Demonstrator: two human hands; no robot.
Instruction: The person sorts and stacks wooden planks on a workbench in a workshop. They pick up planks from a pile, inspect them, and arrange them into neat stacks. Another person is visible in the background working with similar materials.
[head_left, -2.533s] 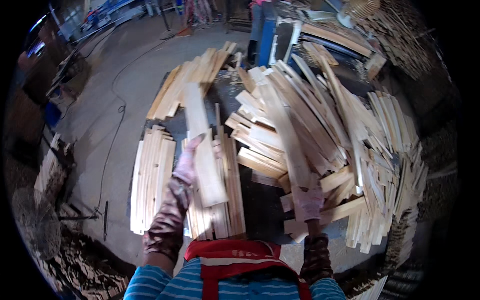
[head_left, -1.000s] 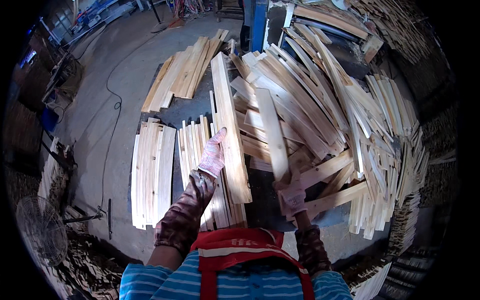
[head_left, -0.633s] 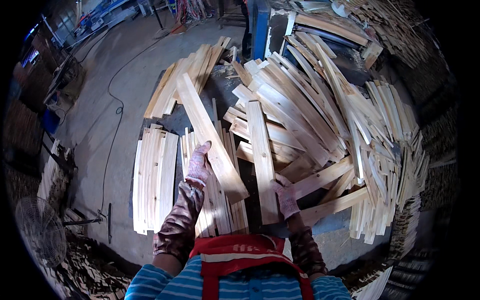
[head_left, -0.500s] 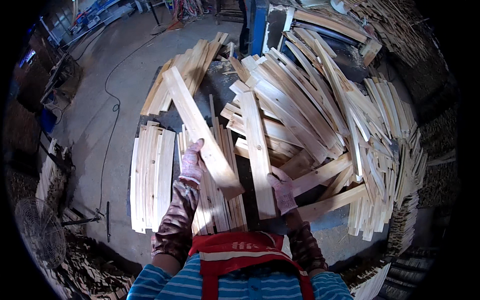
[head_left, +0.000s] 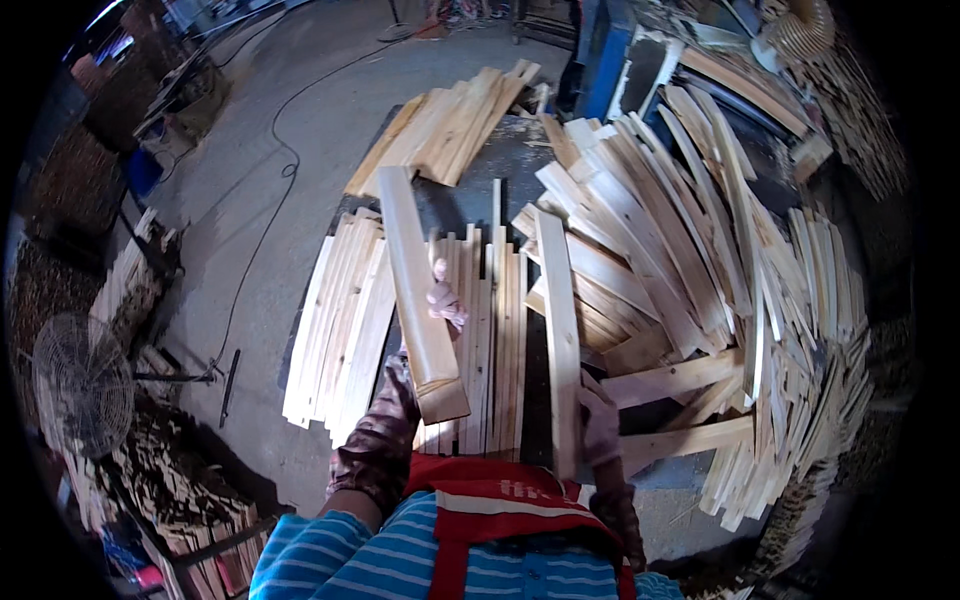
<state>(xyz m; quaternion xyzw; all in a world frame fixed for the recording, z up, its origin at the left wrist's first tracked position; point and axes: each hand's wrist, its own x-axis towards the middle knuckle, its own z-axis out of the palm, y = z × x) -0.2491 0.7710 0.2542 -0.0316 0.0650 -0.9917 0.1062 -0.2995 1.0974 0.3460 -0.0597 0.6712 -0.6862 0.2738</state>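
My left hand (head_left: 447, 303), in a pale glove, is closed round a long wooden board (head_left: 412, 270) with its fingers along the board's right edge. That board tilts over a row of narrow wooden strips (head_left: 480, 340). To the right, my gloved right hand (head_left: 600, 425) grips the lower part of another wooden board (head_left: 558, 330), which points away from me; its fingers are partly hidden. Left of the left-hand board lies a group of pale boards (head_left: 335, 325) side by side. A large loose heap of boards (head_left: 650, 225) lies right of the right-hand board.
On the dark worktable (head_left: 440, 207), a further stack of boards (head_left: 440, 125) lies at the far left. A blue machine frame (head_left: 603, 75) stands behind. A wire-caged fan (head_left: 82, 385) is at left, and a cable (head_left: 262, 240) runs over the floor. More wood is piled around.
The view has shifted, so the scene sits further right. The left-hand board has swung to a steeper angle, its near end closer to me. My right hand still grips its board.
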